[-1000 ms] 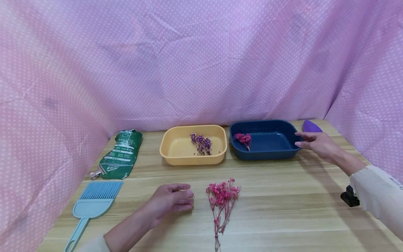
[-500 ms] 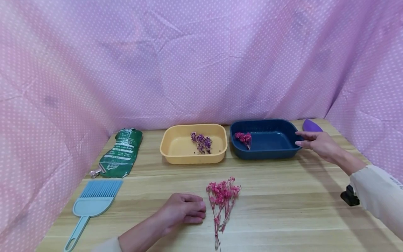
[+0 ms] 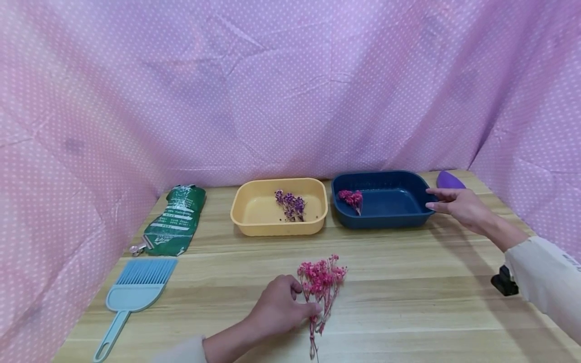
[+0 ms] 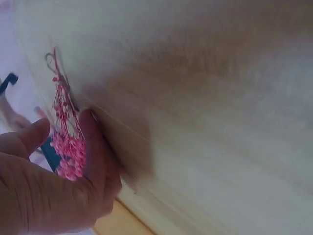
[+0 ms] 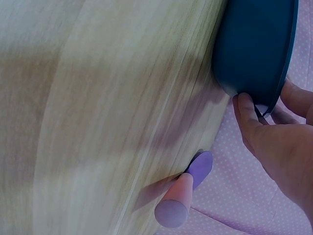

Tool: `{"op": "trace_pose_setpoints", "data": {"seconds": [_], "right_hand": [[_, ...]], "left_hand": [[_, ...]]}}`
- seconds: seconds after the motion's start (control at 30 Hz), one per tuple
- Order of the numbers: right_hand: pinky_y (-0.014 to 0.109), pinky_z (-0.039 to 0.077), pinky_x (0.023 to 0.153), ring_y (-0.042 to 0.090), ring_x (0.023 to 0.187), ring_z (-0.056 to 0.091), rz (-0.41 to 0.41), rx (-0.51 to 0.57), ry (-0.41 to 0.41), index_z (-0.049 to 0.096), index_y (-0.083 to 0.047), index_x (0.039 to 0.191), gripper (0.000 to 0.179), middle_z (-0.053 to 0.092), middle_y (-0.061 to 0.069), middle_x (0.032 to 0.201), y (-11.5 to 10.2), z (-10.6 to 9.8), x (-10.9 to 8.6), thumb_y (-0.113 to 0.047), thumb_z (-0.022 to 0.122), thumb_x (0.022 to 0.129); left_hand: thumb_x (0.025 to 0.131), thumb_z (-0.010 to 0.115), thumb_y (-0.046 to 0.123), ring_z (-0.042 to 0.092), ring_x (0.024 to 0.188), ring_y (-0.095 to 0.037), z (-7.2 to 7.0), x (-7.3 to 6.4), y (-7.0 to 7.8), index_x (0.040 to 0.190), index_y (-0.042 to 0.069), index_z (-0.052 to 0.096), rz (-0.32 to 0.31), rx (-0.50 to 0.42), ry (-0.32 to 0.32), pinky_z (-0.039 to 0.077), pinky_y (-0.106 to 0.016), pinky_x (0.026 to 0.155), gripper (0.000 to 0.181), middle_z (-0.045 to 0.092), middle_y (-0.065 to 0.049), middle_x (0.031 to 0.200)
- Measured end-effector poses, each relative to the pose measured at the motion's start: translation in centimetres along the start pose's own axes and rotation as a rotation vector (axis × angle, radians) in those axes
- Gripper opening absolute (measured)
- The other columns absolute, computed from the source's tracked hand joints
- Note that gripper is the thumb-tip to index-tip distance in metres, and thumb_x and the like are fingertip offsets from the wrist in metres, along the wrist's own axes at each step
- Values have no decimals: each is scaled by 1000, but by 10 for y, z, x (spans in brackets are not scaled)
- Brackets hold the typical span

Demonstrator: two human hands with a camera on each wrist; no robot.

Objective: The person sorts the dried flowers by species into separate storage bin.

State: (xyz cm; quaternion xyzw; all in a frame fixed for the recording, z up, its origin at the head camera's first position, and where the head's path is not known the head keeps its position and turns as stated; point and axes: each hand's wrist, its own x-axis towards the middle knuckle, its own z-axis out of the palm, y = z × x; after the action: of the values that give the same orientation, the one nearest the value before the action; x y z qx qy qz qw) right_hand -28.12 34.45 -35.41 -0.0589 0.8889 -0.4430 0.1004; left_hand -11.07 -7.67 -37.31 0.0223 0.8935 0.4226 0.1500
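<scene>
In the head view a bunch of dried pink flowers [image 3: 322, 276] with tied stems lies on the wooden table. Over its stems reaches my left hand [image 3: 281, 308], thumb across the stalks and fingers at the left side. The left wrist view shows that thumb [image 4: 33, 137] and the fingers apart, with the pink bunch [image 4: 68, 152] seen between them. My right hand [image 3: 467, 209] touches the right end of a dark blue tray [image 3: 386, 222] with nearly straight fingers. A small pink sprig [image 3: 351, 199] lies inside that tray. In the right wrist view, fingers [image 5: 249, 112] rest against the tray's end.
Left of the blue tray stands a yellow tray [image 3: 279, 230] with purple dried flowers [image 3: 291, 205] in it. At the left lie a green packet [image 3: 174, 222], a metal clip [image 3: 141, 246] and a light blue hand broom [image 3: 136, 295]. A purple-bladed tool [image 5: 200, 169] with a pink handle lies beyond the right hand.
My left hand has moved right across the table, from beside the pink bunch to over its stems. The right hand has stayed at the blue tray's end.
</scene>
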Motion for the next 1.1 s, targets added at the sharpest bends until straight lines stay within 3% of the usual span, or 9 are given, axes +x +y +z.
{"op": "trace_pose_setpoints", "data": {"seconds": [0.13, 0.27, 0.4, 0.6, 0.77, 0.87, 1.0, 1.1], "right_hand": [[2, 40, 75, 43, 133, 31, 6, 2, -5, 31, 6, 146, 68, 28, 31, 149, 0, 0, 0, -30, 60, 96], [2, 40, 75, 43, 132, 32, -6, -6, -3, 32, 6, 146, 68, 29, 31, 148, 2, 0, 0, -30, 60, 96], [3, 42, 76, 42, 131, 33, -14, -8, 0, 32, 7, 145, 66, 29, 32, 148, 3, 0, 1, -28, 60, 96], [5, 43, 76, 37, 129, 36, -10, -23, 9, 34, 6, 145, 65, 32, 31, 147, 3, 0, 2, -27, 60, 96], [3, 42, 76, 41, 131, 33, -9, -7, 2, 32, 7, 146, 65, 29, 31, 148, 3, 0, 2, -26, 60, 96], [3, 41, 76, 41, 132, 33, -7, -5, 0, 32, 7, 146, 65, 29, 31, 149, 3, 0, 2, -26, 60, 96], [4, 42, 77, 38, 130, 35, -8, -11, 8, 33, 7, 145, 65, 31, 31, 148, 2, 0, 2, -28, 60, 96], [4, 43, 77, 38, 130, 35, -9, -11, 10, 34, 7, 145, 66, 31, 31, 148, 2, 0, 2, -29, 60, 96]], "left_hand": [[71, 81, 35, 49, 70, -17, 6, -1, 2, 98, 0, 59, 74, 246, 58, 45, -31, 56, 49, 49, -4, 91], [69, 74, 9, 46, 64, -15, 4, -1, -2, 94, 0, 58, 142, 284, 61, 42, -27, 51, 31, 47, -4, 89], [69, 65, -5, 45, 63, -14, -6, 0, -5, 92, 0, 59, 150, 170, 9, 40, -24, 52, 24, 49, -4, 83], [67, 60, -13, 51, 60, -11, -19, 1, -10, 86, 0, 62, 119, -26, -63, 46, -21, 52, 23, 56, -2, 69], [72, 69, -11, 53, 63, -13, -29, 4, -14, 91, -3, 63, 32, -220, -153, 46, -22, 54, 21, 58, -5, 71], [75, 71, -11, 58, 65, -14, -34, 4, -14, 96, -6, 62, -24, -352, -209, 53, -26, 57, 23, 59, -7, 75], [77, 70, -13, 62, 65, -16, -37, 3, -10, 96, -9, 60, -27, -440, -223, 58, -30, 62, 22, 59, -10, 78], [77, 71, -12, 64, 64, -16, -38, 2, -5, 94, -9, 60, 23, -420, -179, 59, -31, 62, 20, 62, -12, 79]]}}
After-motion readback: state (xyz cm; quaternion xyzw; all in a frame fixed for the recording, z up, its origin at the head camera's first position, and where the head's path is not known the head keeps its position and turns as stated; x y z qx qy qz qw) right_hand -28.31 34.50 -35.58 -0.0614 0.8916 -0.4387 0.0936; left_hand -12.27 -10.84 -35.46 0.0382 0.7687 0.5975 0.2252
